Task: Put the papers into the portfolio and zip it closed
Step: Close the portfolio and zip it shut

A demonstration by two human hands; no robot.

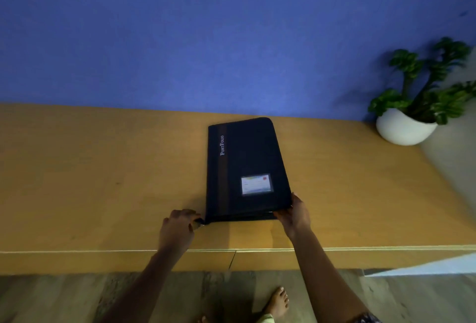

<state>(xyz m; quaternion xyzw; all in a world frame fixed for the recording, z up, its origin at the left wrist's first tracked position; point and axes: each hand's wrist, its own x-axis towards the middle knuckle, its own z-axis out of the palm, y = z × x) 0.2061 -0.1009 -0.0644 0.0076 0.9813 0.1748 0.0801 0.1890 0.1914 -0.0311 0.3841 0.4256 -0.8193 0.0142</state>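
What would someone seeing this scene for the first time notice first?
A black portfolio lies folded shut in the middle of the orange table, before a blue wall. The left hand pinches the zipper pull at its near left corner; the right hand holds the near right corner. A potted plant stands far right.

Your left forearm (146, 268) and right forearm (318, 266) were bare down to the left hand (177, 227) and right hand (296, 216). Dark patterned fabric (368, 319) covered your right arm higher up. A pale yellow-green hem (268, 319) showed beside your bare foot (278, 301).
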